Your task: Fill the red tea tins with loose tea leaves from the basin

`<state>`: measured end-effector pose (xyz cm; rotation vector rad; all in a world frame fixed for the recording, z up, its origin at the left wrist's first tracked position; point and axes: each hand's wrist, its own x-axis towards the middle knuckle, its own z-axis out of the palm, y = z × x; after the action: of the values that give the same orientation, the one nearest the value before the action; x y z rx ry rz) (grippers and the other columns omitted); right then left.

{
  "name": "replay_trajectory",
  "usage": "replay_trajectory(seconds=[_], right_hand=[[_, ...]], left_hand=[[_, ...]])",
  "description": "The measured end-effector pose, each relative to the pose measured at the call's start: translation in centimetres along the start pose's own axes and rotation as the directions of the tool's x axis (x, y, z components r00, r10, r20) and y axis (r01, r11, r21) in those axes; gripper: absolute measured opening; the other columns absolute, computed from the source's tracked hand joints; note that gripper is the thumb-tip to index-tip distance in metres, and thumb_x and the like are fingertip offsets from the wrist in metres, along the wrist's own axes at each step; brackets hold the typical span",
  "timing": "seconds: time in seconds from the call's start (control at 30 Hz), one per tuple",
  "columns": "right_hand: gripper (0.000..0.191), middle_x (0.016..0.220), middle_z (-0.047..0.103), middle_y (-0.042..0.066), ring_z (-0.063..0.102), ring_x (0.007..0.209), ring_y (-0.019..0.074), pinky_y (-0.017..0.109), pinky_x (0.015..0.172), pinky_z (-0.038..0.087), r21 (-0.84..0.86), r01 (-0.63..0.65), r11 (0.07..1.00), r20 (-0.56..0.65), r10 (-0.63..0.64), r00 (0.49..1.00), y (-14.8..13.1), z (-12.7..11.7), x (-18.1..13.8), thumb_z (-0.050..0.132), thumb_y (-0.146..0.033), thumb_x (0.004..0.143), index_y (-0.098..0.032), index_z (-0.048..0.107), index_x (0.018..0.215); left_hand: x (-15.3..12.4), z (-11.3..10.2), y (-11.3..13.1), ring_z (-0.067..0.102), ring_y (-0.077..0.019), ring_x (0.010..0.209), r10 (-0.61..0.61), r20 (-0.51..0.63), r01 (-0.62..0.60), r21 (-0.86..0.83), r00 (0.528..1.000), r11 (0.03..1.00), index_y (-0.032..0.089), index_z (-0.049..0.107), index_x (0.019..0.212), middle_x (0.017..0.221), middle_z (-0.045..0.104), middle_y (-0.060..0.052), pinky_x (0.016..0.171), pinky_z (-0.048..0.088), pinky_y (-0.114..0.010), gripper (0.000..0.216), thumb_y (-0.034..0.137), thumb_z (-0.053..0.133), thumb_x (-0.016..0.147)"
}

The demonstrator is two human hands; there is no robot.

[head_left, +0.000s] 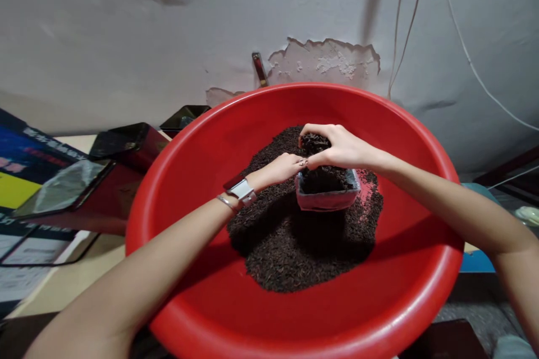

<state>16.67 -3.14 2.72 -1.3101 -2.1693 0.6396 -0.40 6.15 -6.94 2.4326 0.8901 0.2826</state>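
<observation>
A heap of dark, dried tea leaves (290,258) lies in the wide red basin (202,325). On the heap rests a small box with a clear plastic lining (328,202), partly filled with the same leaves. My right hand (337,146) is above the box, thumb and fingers curved round a clump of tea leaves. Close to the box's left rear corner is my left hand (282,169), its fingers bent and drawn together. Its fingertips meet my right thumb and are partly hidden, so what they hold cannot be made out. A watch and bracelet circle the left wrist.
Left of the basin stand dark red tins (122,148), one holding a clear plastic bag (67,185), beside a blue and yellow printed box (25,162). Behind the basin rises a wall with peeling paint (328,61). A red-handled tool (260,70) leans there, and cords hang at right.
</observation>
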Motion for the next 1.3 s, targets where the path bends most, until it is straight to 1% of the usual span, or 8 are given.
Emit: replay_trajectory(seconds=[0.2,0.4,0.67,0.87,1.03,1.13,1.2,1.3], right_hand=[[0.036,0.09,0.067,0.005,0.056,0.082,0.0187,0.029,0.075,0.04,-0.204,-0.064,0.977,0.003,0.066,0.998,0.2,-0.2,0.1,0.06,-0.025,0.072,-0.017,0.066,0.107],[0.032,0.089,0.069,0.007,0.059,0.081,0.018,0.028,0.078,0.04,-0.322,-0.069,0.944,0.014,0.078,0.997,-0.1,-0.1,0.1,0.061,-0.022,0.077,-0.017,0.069,0.107],[0.029,0.088,0.069,0.009,0.06,0.084,0.0195,0.028,0.076,0.042,-0.375,-0.124,0.919,0.013,0.139,0.99,0.4,-0.5,0.3,0.062,-0.029,0.081,-0.017,0.07,0.107],[0.024,0.095,0.07,0.006,0.06,0.09,0.0189,0.028,0.08,0.042,-0.346,-0.087,0.934,0.004,0.094,0.996,0.1,-1.2,0.1,0.066,-0.028,0.081,-0.019,0.071,0.102],[0.022,0.086,0.069,0.004,0.06,0.081,0.0153,0.026,0.074,0.042,-0.303,-0.067,0.951,-0.013,0.066,0.998,-0.2,-1.9,-0.1,0.067,-0.029,0.081,-0.017,0.071,0.098],[0.02,0.084,0.069,0.004,0.06,0.078,0.0148,0.026,0.071,0.042,-0.339,-0.081,0.937,-0.018,0.08,0.997,-0.3,-2.2,-0.2,0.066,-0.03,0.082,-0.016,0.072,0.096],[0.019,0.086,0.069,0.006,0.06,0.079,0.0156,0.026,0.07,0.042,-0.403,-0.095,0.91,0.018,0.111,0.994,-0.1,-1.9,-0.2,0.065,-0.03,0.082,-0.017,0.072,0.093],[0.019,0.088,0.069,0.006,0.062,0.08,0.0172,0.026,0.067,0.041,-0.507,-0.069,0.859,0.179,0.183,0.967,0.6,-0.6,0.0,0.066,-0.03,0.08,-0.019,0.072,0.094]], left_hand=[[0.1,-0.3,1.0,0.057,-0.0198,0.07,-0.074,0.018,0.072,0.076,0.997,0.994,0.015,0.06,0.067,0.07,0.065,-0.006,0.066,0.042,-0.027,0.045,0.045,0.034,0.089],[0.1,-0.3,0.9,0.053,-0.0181,0.066,-0.076,0.02,0.074,0.07,0.997,0.995,0.018,0.052,0.06,0.062,0.059,-0.004,0.065,0.038,-0.027,0.038,0.041,0.038,0.087],[-0.2,-0.5,1.5,0.054,-0.0185,0.066,-0.096,0.018,0.095,0.04,0.995,0.995,0.018,0.051,0.058,0.061,0.057,-0.003,0.063,0.038,-0.027,0.048,0.052,0.036,0.089],[-0.2,-0.5,1.5,0.054,-0.0192,0.067,-0.083,0.019,0.081,0.06,0.996,0.995,0.017,0.058,0.066,0.065,0.061,-0.004,0.064,0.038,-0.027,0.051,0.055,0.031,0.088],[-0.2,-0.6,1.6,0.056,-0.0194,0.069,-0.102,0.042,0.099,0.065,0.994,0.993,0.015,0.062,0.073,0.074,0.065,-0.005,0.066,0.039,-0.028,0.053,0.055,0.031,0.089],[-0.3,-0.7,1.9,0.055,-0.0181,0.068,-0.09,0.047,0.087,0.064,0.995,0.994,0.015,0.063,0.074,0.075,0.066,-0.005,0.066,0.038,-0.027,0.051,0.051,0.031,0.09],[-0.3,-0.7,2.1,0.054,-0.0171,0.065,-0.092,0.047,0.088,0.078,0.995,0.993,0.015,0.063,0.074,0.07,0.063,-0.004,0.064,0.038,-0.026,0.051,0.051,0.03,0.09],[-0.2,-0.6,1.6,0.052,-0.0162,0.063,-0.086,0.06,0.079,0.105,0.994,0.991,0.014,0.066,0.081,0.068,0.062,-0.003,0.061,0.036,-0.025,0.053,0.05,0.028,0.091]])
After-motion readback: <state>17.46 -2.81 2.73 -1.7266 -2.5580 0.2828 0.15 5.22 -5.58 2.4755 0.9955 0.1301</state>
